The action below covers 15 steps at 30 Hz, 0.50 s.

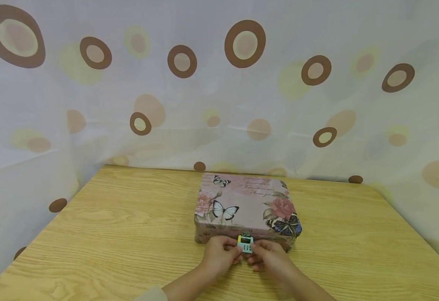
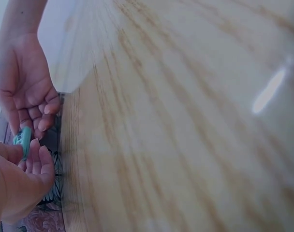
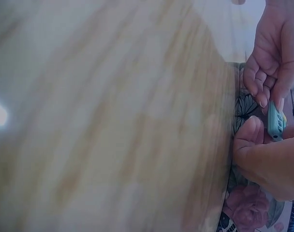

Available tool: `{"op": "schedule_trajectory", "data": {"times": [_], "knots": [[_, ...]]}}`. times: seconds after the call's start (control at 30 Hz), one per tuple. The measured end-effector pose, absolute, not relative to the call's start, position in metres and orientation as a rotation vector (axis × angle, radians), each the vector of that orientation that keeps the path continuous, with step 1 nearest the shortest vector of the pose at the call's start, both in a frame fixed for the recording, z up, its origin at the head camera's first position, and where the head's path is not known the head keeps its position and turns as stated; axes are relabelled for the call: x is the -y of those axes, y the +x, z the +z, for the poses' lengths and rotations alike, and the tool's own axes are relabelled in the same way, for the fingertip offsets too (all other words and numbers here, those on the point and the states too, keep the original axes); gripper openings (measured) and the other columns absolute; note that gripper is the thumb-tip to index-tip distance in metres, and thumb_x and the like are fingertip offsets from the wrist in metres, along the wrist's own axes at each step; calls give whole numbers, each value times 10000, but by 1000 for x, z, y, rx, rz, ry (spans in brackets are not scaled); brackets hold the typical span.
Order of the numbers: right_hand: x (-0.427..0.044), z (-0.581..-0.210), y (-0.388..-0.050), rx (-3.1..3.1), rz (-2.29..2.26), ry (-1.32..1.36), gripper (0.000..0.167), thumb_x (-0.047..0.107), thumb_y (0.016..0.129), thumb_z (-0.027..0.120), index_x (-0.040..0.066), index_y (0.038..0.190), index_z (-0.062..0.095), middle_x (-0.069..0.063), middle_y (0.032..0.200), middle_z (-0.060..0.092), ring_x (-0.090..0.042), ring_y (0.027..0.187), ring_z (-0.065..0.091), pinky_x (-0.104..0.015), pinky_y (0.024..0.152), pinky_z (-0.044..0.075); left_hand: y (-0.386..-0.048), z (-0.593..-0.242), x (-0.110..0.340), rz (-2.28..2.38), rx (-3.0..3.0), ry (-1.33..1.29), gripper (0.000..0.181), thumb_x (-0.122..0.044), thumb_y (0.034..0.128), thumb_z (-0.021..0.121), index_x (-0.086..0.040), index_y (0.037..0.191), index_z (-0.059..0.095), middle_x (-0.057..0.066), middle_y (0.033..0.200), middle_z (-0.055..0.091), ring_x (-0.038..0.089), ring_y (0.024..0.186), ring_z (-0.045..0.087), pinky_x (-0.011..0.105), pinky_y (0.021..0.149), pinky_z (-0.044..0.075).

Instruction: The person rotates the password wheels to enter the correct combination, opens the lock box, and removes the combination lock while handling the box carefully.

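A small teal combination padlock [image 1: 245, 244] with a yellow corner hangs at the front clasp [image 1: 246, 235] of a pink floral tin box [image 1: 245, 200]. On its left side my left hand [image 1: 218, 253] pinches it between thumb and fingers. From the opposite side, my right hand [image 1: 273, 257] grips the lock's other edge. Seen from the right wrist, the padlock [image 3: 275, 123] shows its row of dials, with a thumb on it. The left wrist view has the padlock [image 2: 23, 140] edge-on between both hands. Whether the shackle is closed is too small to tell.
The box lies lid down on a light wooden table [image 1: 129, 217], near its back edge. Butterflies and roses decorate the lid. A white cloth [image 1: 204, 96] with brown and peach circles hangs behind and beside the table.
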State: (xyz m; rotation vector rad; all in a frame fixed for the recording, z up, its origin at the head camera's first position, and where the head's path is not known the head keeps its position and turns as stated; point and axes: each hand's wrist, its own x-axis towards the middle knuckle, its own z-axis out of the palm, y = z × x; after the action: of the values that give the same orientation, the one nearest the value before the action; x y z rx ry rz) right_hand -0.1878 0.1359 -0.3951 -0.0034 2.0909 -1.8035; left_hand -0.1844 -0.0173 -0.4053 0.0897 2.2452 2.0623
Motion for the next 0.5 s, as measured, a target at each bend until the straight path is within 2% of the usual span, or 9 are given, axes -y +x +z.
{"op": "schedule_trajectory", "data": {"times": [0.13,0.5], "knots": [[-134,-396,-188,-2137,-1765,-33,333,130,962,459,-156,1130,481,-18,851,619,-85,735,560,-230,646,527,-185,-406,17,2070,-2246,94,99,69,824,611,148,884,609,184,700,659,116,595,629,257,555,572],[-133,-398,-188,-2149,-1751,-96,270,103,955,472,-141,1066,503,-37,866,619,-87,742,570,-235,656,531,-185,-406,17,2058,-2250,89,105,57,830,612,142,890,616,180,707,663,116,605,632,259,563,575]]}}
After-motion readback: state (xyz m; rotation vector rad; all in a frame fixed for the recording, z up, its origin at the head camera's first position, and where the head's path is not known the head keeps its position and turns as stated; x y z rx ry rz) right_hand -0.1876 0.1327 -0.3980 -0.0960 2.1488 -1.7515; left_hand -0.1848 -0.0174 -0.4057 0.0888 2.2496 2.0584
